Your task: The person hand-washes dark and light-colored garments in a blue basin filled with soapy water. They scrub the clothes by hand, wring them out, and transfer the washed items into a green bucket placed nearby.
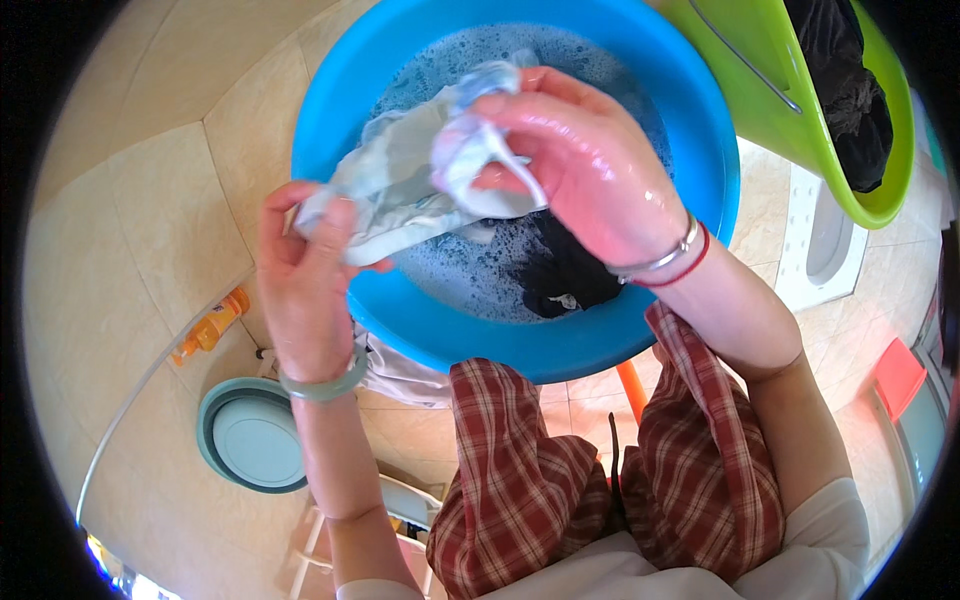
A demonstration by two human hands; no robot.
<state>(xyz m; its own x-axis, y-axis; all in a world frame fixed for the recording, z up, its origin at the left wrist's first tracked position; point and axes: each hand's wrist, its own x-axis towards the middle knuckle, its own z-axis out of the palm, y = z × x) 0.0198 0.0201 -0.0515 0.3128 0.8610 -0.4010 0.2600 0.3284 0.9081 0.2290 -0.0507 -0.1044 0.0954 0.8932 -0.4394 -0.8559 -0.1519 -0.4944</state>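
Over a large blue basin (pixel 705 130) of soapy water I hold up a wet white garment (pixel 400 170), stretched between both hands. My left hand (pixel 315 250) pinches its left end near the basin's left rim, thumb on top. My right hand (pixel 590 150) is closed on the bunched right end, where a white strap or edge loops below the fingers; this part is blurred. Below my right wrist, a black cloth (pixel 572 270) lies partly under the suds. The garment's exact kind is not clear.
To the upper right, a lime-green bucket (pixel 770 100) with a metal handle holds dark cloth (pixel 848 100). A white squat toilet (pixel 825 235) is on the tiled floor. At left are an orange bottle (pixel 212 325) and a grey-green basin (pixel 255 440). A red dustpan-like piece (pixel 900 378) stands right.
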